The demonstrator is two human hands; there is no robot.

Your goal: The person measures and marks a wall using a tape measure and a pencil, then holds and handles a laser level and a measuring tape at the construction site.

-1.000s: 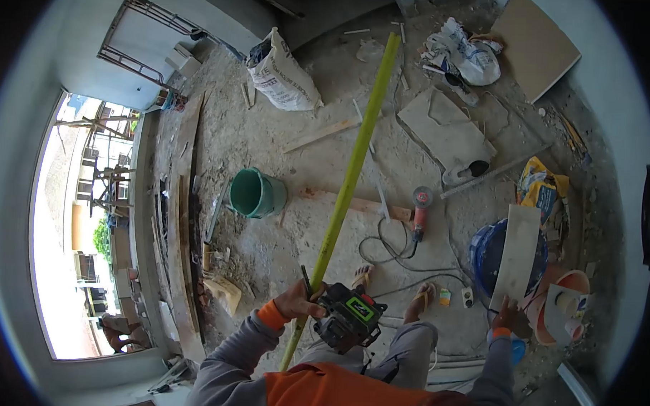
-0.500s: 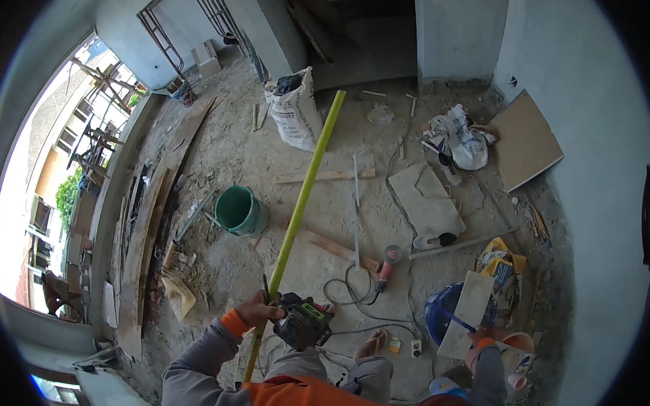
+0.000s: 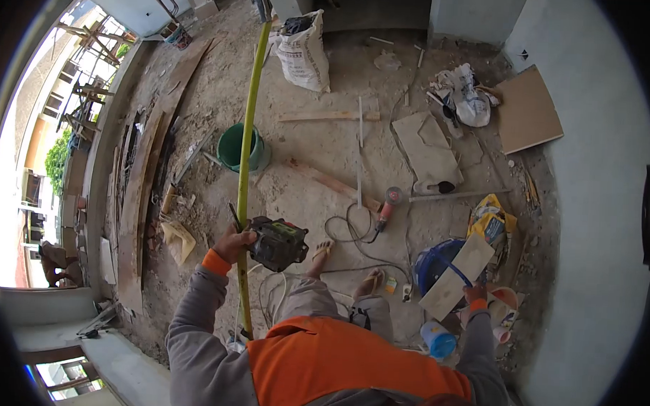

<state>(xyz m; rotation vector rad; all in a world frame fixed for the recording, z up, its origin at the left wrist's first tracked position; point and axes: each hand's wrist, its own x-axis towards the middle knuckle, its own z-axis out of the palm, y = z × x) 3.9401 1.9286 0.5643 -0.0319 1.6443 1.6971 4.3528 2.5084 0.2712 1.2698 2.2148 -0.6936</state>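
Long yellow pole, clenched in the left hand: slacken that grip and it could topple! At the blue bucket, the right hand grasps a blue bar; a tug could slide the pale board lying across. The dark device beside the left hand risks a knock if the pole swings. White sack, yellow bag: printed, but too blurred to read.

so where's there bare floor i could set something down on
Mostly bare floor lies between the green bucket, the upper wood strip and the lower plank. Another dusty patch lies between the long boards and the white sack. It is crowded by the right hand, with the blue bucket, pale board and yellow bag close together.
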